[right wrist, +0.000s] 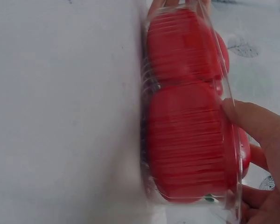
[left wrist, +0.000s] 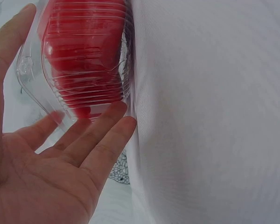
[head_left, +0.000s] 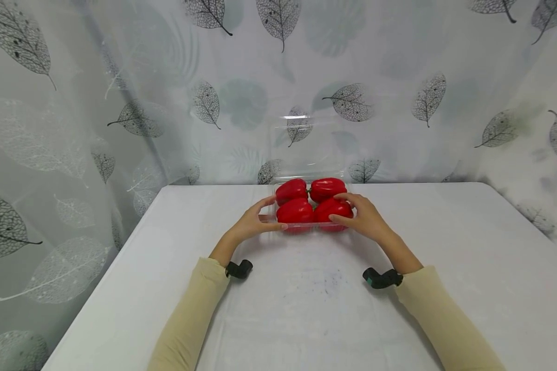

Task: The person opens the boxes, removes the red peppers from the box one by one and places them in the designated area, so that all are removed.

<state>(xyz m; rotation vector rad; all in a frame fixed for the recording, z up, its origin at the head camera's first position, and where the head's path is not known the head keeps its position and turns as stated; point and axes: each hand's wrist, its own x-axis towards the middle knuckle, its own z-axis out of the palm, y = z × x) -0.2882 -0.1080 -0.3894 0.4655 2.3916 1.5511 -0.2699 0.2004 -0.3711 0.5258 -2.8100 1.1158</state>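
Four red bell peppers (head_left: 295, 211) sit two by two in a clear plastic clamshell (head_left: 306, 225), centre, near the far edge of the white counter (head_left: 315, 330). Left to right:

Left sleeve (head_left: 187, 319): pale tan, black wrist unit (head_left: 240, 269) at the cuff. Left hand (head_left: 255, 221): spread wide, thumb at the front rim, fingers nearly straight against the left end. Touching the clamshell, wrapped round nothing.

Clamshell: thin, see-through, walls closely ribbed top to bottom, shiny lip. Lid (head_left: 306, 149) stands up behind, against the leaf-print curtain (head_left: 241, 51), with a bright glare streak near its top.

Left pair: deep even red, glossy, white highlights on the shoulders. Front one shows paler through the front wall.

Right pair: same red, same gloss. Green stem (head_left: 309, 190) on the back one points left, into the gap between pairs. Tops bulge above the rim. In the right wrist view the ribs cut the red into stripes; that view is blurred, with a bit of dark green low at the right end.

Right hand (head_left: 364, 216): thumb and index wide apart about the front right pepper, other fingers at the right end. Can't tell if it grips pepper or clamshell.
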